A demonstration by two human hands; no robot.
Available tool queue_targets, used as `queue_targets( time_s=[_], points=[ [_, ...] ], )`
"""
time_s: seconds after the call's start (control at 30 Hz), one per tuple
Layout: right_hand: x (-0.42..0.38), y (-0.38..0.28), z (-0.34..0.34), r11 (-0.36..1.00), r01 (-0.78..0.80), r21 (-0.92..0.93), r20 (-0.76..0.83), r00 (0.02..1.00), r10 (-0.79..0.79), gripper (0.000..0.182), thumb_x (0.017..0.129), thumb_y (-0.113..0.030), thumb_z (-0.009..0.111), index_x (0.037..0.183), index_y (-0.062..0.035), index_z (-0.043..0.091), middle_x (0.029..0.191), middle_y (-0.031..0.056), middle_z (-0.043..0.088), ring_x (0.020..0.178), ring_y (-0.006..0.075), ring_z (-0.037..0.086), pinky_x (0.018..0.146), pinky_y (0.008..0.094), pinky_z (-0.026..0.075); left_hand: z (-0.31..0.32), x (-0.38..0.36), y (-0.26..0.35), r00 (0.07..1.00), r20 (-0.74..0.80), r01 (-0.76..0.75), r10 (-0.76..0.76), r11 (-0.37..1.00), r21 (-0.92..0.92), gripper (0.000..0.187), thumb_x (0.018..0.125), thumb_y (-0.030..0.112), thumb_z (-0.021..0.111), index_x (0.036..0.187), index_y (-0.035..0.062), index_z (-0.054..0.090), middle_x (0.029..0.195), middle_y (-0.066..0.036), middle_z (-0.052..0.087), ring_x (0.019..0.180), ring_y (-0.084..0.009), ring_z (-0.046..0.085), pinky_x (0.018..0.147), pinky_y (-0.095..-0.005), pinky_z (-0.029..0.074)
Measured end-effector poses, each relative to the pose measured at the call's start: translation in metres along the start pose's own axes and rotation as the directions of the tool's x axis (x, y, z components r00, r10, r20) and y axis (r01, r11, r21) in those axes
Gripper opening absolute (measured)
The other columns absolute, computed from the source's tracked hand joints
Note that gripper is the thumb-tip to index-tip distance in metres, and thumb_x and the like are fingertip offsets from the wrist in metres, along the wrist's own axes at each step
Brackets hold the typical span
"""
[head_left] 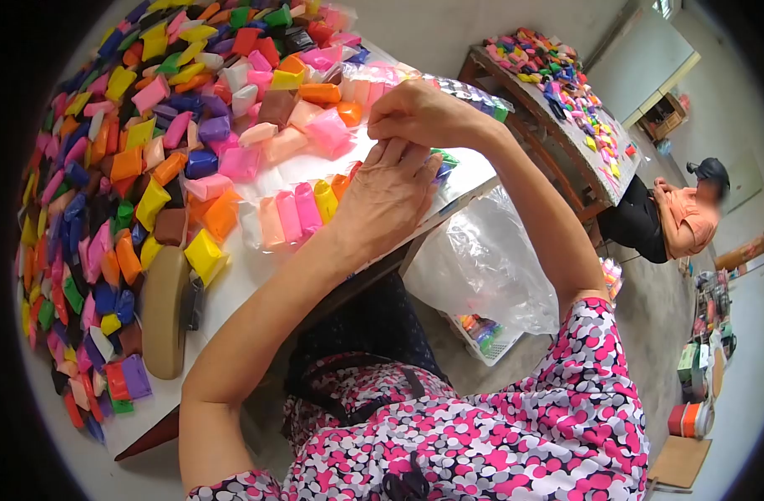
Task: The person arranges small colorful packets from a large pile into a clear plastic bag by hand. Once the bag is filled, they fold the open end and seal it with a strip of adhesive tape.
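A row of small coloured clay-like packets (296,215) in clear wrap lies along the near table edge. My left hand (388,194) covers the middle of this row, its fingers bent and close together round the wrap. Packets show on both sides of it. Just above, my right hand (411,115) has its fingers curled in a pinch, close to the left fingertips. What it pinches is too small to make out. A large heap of loose coloured packets (177,125) spreads beyond and to the left of my hands.
A tan curved object (164,311) lies on the white table (219,313). Below the edge are a clear plastic bag (490,259) and a white box (492,344) with packets. Another table (528,92) bears more packets; a person (682,213) in a cap sits beside it.
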State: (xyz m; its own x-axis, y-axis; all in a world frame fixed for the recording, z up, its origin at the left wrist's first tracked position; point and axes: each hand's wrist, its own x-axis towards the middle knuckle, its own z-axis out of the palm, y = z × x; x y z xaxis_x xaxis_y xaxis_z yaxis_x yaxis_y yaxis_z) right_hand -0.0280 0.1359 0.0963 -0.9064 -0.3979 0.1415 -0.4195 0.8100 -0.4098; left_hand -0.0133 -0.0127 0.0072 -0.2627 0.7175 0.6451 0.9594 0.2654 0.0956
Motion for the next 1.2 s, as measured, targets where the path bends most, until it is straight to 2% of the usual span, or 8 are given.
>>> queue_targets(
  time_s=[0.23, 0.33, 0.43, 0.73, 0.83, 0.93, 1.13, 1.2],
  points=[
    [-0.008, 0.008, 0.005, 0.995, 0.047, 0.087, -0.048, 0.998, -0.043, 0.016, 0.088, -0.012, 0.064, 0.094, 0.0021, 0.070, 0.085, 0.0097, 0.070, 0.078, 0.0167, 0.065, 0.075, 0.0305, 0.052, 0.002, -0.002, -0.002, 0.999, -0.048, -0.015, 0.014, 1.000, -0.017, 0.022, 0.086, 0.013, 0.059, 0.103, -0.0008, 0.060, 0.112, -0.018, 0.056, 0.112, -0.0320, 0.050, 0.101, -0.0436, 0.039],
    [-0.012, 0.004, 0.005, 0.996, -0.002, 0.084, -0.042, 0.999, 0.006, 0.016, 0.088, -0.011, 0.064, 0.096, 0.0023, 0.069, 0.086, 0.0101, 0.070, 0.079, 0.0163, 0.065, 0.076, 0.0301, 0.052, 0.000, -0.003, -0.001, 0.998, -0.053, -0.022, 0.022, 1.000, -0.013, 0.023, 0.084, 0.014, 0.061, 0.101, -0.0006, 0.061, 0.114, -0.018, 0.054, 0.110, -0.0317, 0.051, 0.098, -0.0437, 0.041],
    [-0.014, 0.012, 0.009, 0.991, 0.065, 0.120, -0.122, 0.991, -0.051, 0.016, 0.088, -0.010, 0.064, 0.097, 0.0027, 0.069, 0.088, 0.0092, 0.071, 0.080, 0.0139, 0.065, 0.077, 0.0291, 0.053, -0.009, -0.004, 0.008, 0.994, -0.108, 0.010, -0.005, 0.999, 0.050, 0.023, 0.082, 0.015, 0.063, 0.099, -0.0002, 0.062, 0.115, -0.017, 0.053, 0.107, -0.0311, 0.052, 0.093, -0.0434, 0.043],
    [-0.022, 0.007, 0.020, 0.962, -0.061, 0.267, -0.113, 0.989, 0.094, 0.018, 0.089, -0.010, 0.068, 0.102, 0.0028, 0.070, 0.086, 0.0086, 0.072, 0.080, 0.0105, 0.066, 0.076, 0.0267, 0.054, -0.016, -0.020, 0.004, 0.988, 0.009, 0.157, -0.157, 0.988, -0.003, 0.031, 0.074, 0.008, 0.067, 0.105, 0.0016, 0.065, 0.108, -0.014, 0.055, 0.105, -0.0302, 0.053, 0.088, -0.0423, 0.044],
    [-0.025, 0.003, 0.026, 0.989, 0.023, 0.148, -0.193, 0.981, 0.006, 0.019, 0.089, -0.011, 0.067, 0.102, 0.0036, 0.069, 0.085, 0.0098, 0.073, 0.077, 0.0117, 0.067, 0.075, 0.0278, 0.055, -0.024, -0.033, 0.004, 0.990, -0.098, 0.095, -0.099, 0.995, -0.040, 0.034, 0.073, 0.007, 0.069, 0.106, 0.0035, 0.064, 0.106, -0.013, 0.056, 0.105, -0.0301, 0.053, 0.089, -0.0423, 0.042],
    [-0.028, 0.000, 0.031, 0.990, 0.040, 0.136, -0.237, 0.971, -0.007, 0.018, 0.090, -0.012, 0.067, 0.100, 0.0035, 0.069, 0.083, 0.0109, 0.073, 0.074, 0.0146, 0.068, 0.073, 0.0288, 0.055, -0.037, -0.041, 0.009, 0.989, -0.104, 0.125, -0.108, 0.977, 0.170, 0.034, 0.074, 0.009, 0.070, 0.107, 0.0041, 0.063, 0.110, -0.013, 0.056, 0.106, -0.0303, 0.053, 0.090, -0.0430, 0.039],
    [-0.037, -0.006, 0.043, 0.988, 0.153, -0.034, -0.348, 0.925, -0.155, 0.011, 0.086, -0.013, 0.064, 0.090, -0.0040, 0.069, 0.078, 0.0135, 0.068, 0.071, 0.0306, 0.066, 0.064, 0.0373, 0.052, -0.027, -0.046, 0.003, 0.963, -0.198, 0.199, -0.183, 0.978, 0.065, 0.038, 0.074, 0.011, 0.072, 0.108, 0.0029, 0.058, 0.108, -0.013, 0.057, 0.104, -0.0305, 0.053, 0.090, -0.0435, 0.037],
    [-0.040, -0.006, 0.054, 0.978, 0.192, -0.085, -0.415, 0.885, -0.210, 0.011, 0.086, -0.012, 0.064, 0.092, -0.0055, 0.069, 0.076, 0.0125, 0.068, 0.071, 0.0305, 0.066, 0.063, 0.0381, 0.052, -0.026, -0.045, 0.003, 0.955, -0.219, 0.217, -0.202, 0.975, 0.046, 0.035, 0.075, 0.010, 0.071, 0.105, 0.0031, 0.056, 0.106, -0.013, 0.057, 0.103, -0.0311, 0.053, 0.089, -0.0435, 0.038]
  ],
)
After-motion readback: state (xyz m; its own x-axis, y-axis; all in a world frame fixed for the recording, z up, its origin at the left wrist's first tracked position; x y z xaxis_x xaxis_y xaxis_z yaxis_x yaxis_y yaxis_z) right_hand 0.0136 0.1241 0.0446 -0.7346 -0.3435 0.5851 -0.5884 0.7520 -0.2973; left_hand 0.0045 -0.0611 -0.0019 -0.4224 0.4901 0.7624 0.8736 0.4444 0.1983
